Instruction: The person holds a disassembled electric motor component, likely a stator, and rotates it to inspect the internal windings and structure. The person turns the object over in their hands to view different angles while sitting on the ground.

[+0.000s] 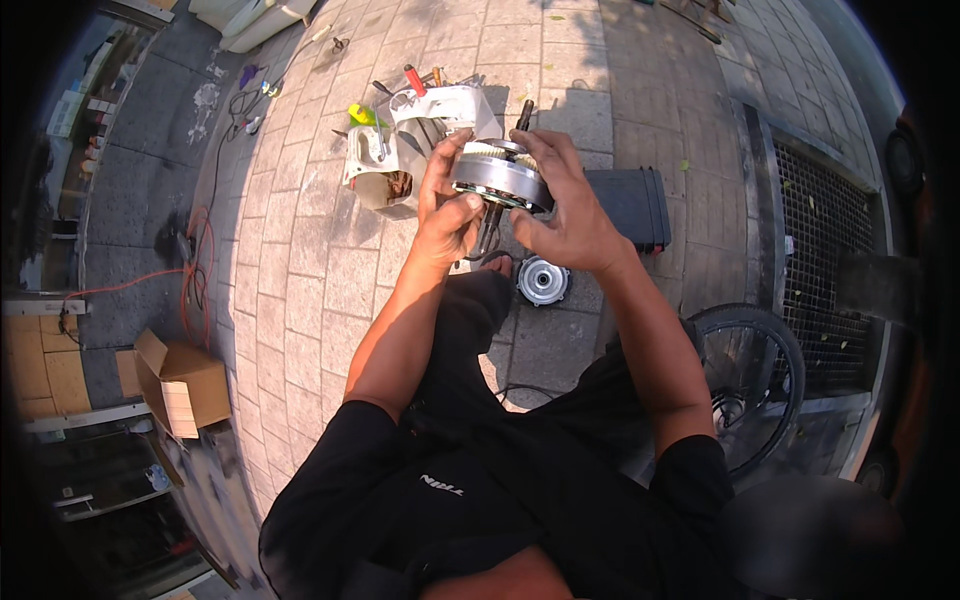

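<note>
In front of me I hold up a hub motor core (497, 178), a round metal drum with pale gear-like teeth on its upper side. Its dark axle sticks out above and below, tilted a little to the right. My left hand (446, 212) is closed round the left side, thumb on the lower face. From the right, my right hand (563, 195) grips the rim, fingers over the top and thumb beneath. A silver round motor cover (544, 281) lies on the paving below, by my foot.
Cut-open white containers (440, 106) with hand tools stand just beyond my left hand. A dark case (628, 208) lies to the right, a bicycle wheel (745, 380) by my right arm. An open cardboard box (185, 385) and orange cord (197, 268) are at the left.
</note>
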{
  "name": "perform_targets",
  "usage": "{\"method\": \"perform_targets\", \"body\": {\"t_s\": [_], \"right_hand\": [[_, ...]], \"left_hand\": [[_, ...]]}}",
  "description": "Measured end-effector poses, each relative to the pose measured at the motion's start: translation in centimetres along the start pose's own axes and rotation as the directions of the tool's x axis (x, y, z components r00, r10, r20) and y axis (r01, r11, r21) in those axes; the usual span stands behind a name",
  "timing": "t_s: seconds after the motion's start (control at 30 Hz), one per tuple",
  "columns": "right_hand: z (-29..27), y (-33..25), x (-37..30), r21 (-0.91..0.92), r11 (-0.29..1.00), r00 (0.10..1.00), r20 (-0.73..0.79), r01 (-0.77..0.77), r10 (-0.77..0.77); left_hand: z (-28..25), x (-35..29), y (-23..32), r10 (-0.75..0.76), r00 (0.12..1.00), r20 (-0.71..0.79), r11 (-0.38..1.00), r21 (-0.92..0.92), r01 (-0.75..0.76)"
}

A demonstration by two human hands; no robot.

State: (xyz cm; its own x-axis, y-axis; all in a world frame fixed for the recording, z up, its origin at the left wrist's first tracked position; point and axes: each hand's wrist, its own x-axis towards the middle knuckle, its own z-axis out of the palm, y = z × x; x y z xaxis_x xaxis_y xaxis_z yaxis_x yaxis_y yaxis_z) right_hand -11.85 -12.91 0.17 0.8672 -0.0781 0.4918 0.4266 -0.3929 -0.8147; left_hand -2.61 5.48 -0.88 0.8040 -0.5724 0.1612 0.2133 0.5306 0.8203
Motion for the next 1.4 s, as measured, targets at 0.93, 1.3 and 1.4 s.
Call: {"method": "perform_targets", "body": {"t_s": [0.93,1.3,1.4], "right_hand": [[0.08,0.25,-0.12,-0.003,1.0,1.0,-0.022,-0.001,0.001],[-0.08,-0.26,0.08,0.059,0.998,1.0,-0.001,-0.018,0.018],[0.02,0.38,-0.01,0.021,0.999,0.999,-0.017,0.032,-0.032]], "left_hand": [[-0.32,-0.24,-0.23,0.011,1.0,-0.002,1.0,0.024,-0.011],[-0.41,-0.2,-0.58,0.025,0.999,0.028,1.0,-0.005,-0.025],[-0.11,-0.14,-0.38,0.02,0.999,0.034,1.0,-0.004,-0.02]]}}
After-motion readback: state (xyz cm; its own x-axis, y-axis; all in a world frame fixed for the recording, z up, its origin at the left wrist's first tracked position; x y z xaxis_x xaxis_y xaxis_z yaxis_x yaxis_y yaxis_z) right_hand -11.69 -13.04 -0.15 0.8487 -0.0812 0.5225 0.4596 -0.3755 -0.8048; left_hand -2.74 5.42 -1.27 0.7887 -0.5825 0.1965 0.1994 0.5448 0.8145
